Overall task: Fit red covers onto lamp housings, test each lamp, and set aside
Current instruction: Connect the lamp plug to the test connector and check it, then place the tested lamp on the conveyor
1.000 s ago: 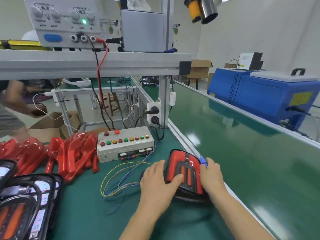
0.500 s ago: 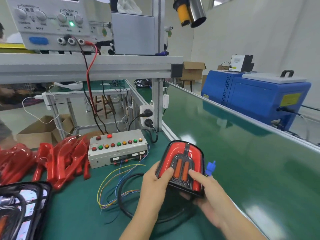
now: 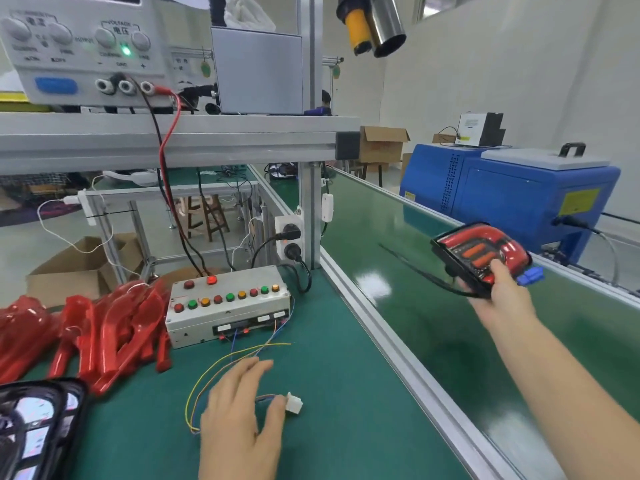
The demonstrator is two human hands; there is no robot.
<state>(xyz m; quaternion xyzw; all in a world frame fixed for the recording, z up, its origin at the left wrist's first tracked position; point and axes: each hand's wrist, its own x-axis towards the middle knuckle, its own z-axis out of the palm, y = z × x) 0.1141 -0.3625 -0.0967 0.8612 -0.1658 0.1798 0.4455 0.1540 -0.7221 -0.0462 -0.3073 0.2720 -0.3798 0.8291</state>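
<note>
While our right hand (image 3: 498, 289) grips the lamp (image 3: 479, 252) over the belt (image 3: 398, 271), it could slip; our left hand (image 3: 239, 410) lies open

Green bench mat (image 3: 346, 393) carries a grey button box (image 3: 227, 306), with loose coloured wires (image 3: 221, 365) and a white plug (image 3: 294, 402) in front. Red covers (image 3: 104, 337) pile at left; black lamp housings (image 3: 38, 427) lie nearest.
</note>
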